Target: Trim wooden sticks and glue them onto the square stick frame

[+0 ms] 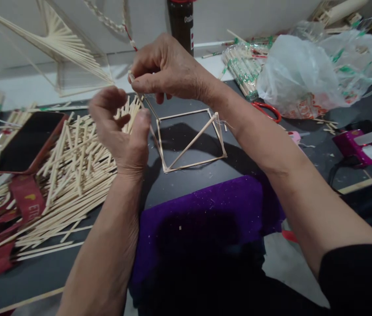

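Note:
A small frame of thin wooden sticks [192, 165] stands on the dark table, its four-sided outline joined at the corners. Two sticks rise from its left side and come together at the top. There my right hand [173, 68] pinches the stick ends between thumb and fingers. Just below and to the left, my left hand [122, 127] is raised with thumb and curled fingers apart; nothing shows between them. Its thumb is close to a rising stick, but whether they touch I cannot tell. Another slanting stick [192, 141] meets a short one at the frame's right corner.
Loose sticks [84, 149] lie in a heap at the left beside a phone [30, 142]. A finished stick model [70, 48] and a dark bottle [182, 24] stand behind. Right are red-handled scissors [268, 109], plastic bags [307, 70] and a purple device [359, 148]. Purple cloth [202, 206] covers the front edge.

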Tool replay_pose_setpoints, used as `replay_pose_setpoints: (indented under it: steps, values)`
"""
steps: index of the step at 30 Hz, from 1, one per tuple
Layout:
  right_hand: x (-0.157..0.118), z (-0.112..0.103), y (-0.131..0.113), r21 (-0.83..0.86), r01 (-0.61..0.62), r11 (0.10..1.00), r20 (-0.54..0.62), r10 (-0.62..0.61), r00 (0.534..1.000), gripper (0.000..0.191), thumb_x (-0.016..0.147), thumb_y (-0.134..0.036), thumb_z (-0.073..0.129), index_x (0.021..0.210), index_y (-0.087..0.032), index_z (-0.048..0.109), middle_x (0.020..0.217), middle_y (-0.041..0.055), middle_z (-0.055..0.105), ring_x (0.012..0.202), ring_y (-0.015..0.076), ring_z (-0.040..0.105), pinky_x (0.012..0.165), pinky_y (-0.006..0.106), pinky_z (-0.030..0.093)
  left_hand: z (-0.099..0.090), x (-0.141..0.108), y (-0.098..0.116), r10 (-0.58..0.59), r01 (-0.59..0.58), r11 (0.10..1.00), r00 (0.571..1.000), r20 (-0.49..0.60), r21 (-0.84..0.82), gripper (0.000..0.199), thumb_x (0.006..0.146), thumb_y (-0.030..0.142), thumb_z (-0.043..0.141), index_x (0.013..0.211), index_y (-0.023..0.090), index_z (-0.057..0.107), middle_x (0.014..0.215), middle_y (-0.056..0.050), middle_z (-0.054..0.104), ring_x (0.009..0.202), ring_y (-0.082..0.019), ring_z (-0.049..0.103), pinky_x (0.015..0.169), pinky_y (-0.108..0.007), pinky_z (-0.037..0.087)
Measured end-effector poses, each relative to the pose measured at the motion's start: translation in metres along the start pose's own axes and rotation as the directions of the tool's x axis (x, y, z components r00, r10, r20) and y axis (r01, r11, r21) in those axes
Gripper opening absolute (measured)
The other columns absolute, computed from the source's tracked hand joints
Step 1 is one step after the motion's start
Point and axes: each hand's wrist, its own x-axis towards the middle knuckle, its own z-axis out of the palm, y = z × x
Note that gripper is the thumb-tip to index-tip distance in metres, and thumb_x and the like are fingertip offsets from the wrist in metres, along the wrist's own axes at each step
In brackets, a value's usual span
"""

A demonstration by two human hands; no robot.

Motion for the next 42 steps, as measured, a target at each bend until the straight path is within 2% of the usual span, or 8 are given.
replay_pose_setpoints:
  steps: [4, 6, 8, 11, 14, 28, 39, 42]
  values:
    - [0.002, 0.001, 0.002, 0.009, 0.014, 1.000, 0.013, -0.014, 1.000, 0.012, 0.070, 0.000, 0.061, 0.064, -0.007, 0.067, 0.045, -0.0114, 0.045, 0.037, 0.0027, 0.045, 0.035, 0.012, 0.041, -0.009, -0.007, 0.056, 0.267, -0.250, 0.962, 0.949, -0.170, 0.112, 0.025, 0.076, 0.031, 0.070, 0.098, 0.022, 0.063, 0.095, -0.004, 0.059, 0.089, -0.021, 0.056, 0.080, -0.041, 0.051]
    - [0.003, 0.002, 0.002, 0.022, 0.035, 0.999, 0.002, -0.035, 0.999, 0.012, 0.069, 0.002, 0.060, 0.062, -0.006, 0.066, 0.043, -0.0112, 0.042, 0.036, 0.0025, 0.043, 0.034, 0.011, 0.040, -0.011, -0.025, 0.086, 0.223, -0.234, 0.960, 0.971, 0.085, 0.151, 0.003, 0.081, 0.024, 0.062, 0.080, 0.026, 0.065, 0.078, -0.002, 0.060, 0.074, -0.020, 0.058, 0.075, -0.043, 0.051]
    - [0.003, 0.002, 0.002, 0.013, 0.032, 0.999, -0.002, -0.032, 0.999, 0.011, 0.069, 0.003, 0.060, 0.063, -0.004, 0.066, 0.044, -0.0107, 0.042, 0.037, 0.0021, 0.044, 0.034, 0.011, 0.039, -0.004, -0.052, 0.109, 0.208, -0.294, 0.953, 0.815, 0.541, 0.077, 0.010, 0.081, 0.020, 0.062, 0.084, 0.029, 0.063, 0.077, 0.001, 0.065, 0.071, -0.019, 0.061, 0.071, -0.040, 0.053]
    - [0.004, 0.004, 0.000, -0.026, 0.000, 1.000, 0.002, 0.001, 1.000, 0.009, 0.069, 0.002, 0.061, 0.065, -0.003, 0.068, 0.045, -0.0104, 0.043, 0.038, 0.0025, 0.045, 0.035, 0.012, 0.042, 0.019, -0.091, 0.123, 0.152, -0.409, 0.910, 0.478, 0.865, 0.066, 0.010, 0.086, 0.016, 0.056, 0.087, 0.023, 0.064, 0.085, -0.003, 0.068, 0.079, -0.020, 0.062, 0.066, -0.035, 0.053]
    - [0.004, 0.004, -0.001, -0.041, 0.015, 0.999, -0.007, -0.015, 1.000, 0.010, 0.069, 0.000, 0.061, 0.067, -0.003, 0.070, 0.050, -0.0090, 0.048, 0.040, 0.0034, 0.048, 0.036, 0.014, 0.045, 0.047, -0.114, 0.119, 0.060, -0.498, 0.855, 0.370, 0.927, 0.143, 0.028, 0.090, 0.023, 0.053, 0.116, 0.018, 0.062, 0.117, -0.014, 0.063, 0.102, -0.028, 0.059, 0.075, -0.041, 0.051]
    - [0.002, 0.001, -0.005, -0.083, -0.024, 0.996, 0.030, 0.026, 0.999, 0.009, 0.073, -0.002, 0.062, 0.069, -0.007, 0.068, 0.055, -0.0097, 0.051, 0.043, 0.0017, 0.050, 0.038, 0.011, 0.043, 0.073, -0.113, 0.107, 0.111, -0.500, 0.866, 0.253, 0.961, 0.032, 0.036, 0.096, 0.020, 0.038, 0.128, 0.022, 0.055, 0.098, -0.010, 0.056, 0.081, -0.021, 0.057, 0.053, -0.029, 0.044]
    - [-0.002, -0.004, -0.002, -0.097, -0.024, 0.995, 0.099, 0.033, 0.995, 0.007, 0.080, -0.011, 0.060, 0.075, -0.009, 0.064, 0.058, -0.0082, 0.054, 0.051, 0.0030, 0.051, 0.047, 0.011, 0.048, 0.076, -0.089, 0.077, 0.176, -0.620, 0.783, 0.301, 0.937, 0.052, 0.037, 0.097, 0.019, 0.037, 0.129, 0.022, 0.054, 0.109, -0.009, 0.061, 0.093, -0.022, 0.059, 0.074, -0.035, 0.049]
    - [-0.003, -0.005, -0.005, -0.069, -0.071, 0.995, 0.090, 0.077, 0.993, 0.008, 0.077, -0.018, 0.062, 0.071, -0.015, 0.066, 0.060, -0.0066, 0.061, 0.052, 0.0047, 0.055, 0.048, 0.012, 0.048, 0.065, -0.095, 0.084, 0.167, -0.628, 0.770, 0.369, 0.914, 0.112, 0.037, 0.095, 0.018, 0.040, 0.130, 0.017, 0.054, 0.129, -0.015, 0.055, 0.115, -0.027, 0.052, 0.090, -0.041, 0.046]
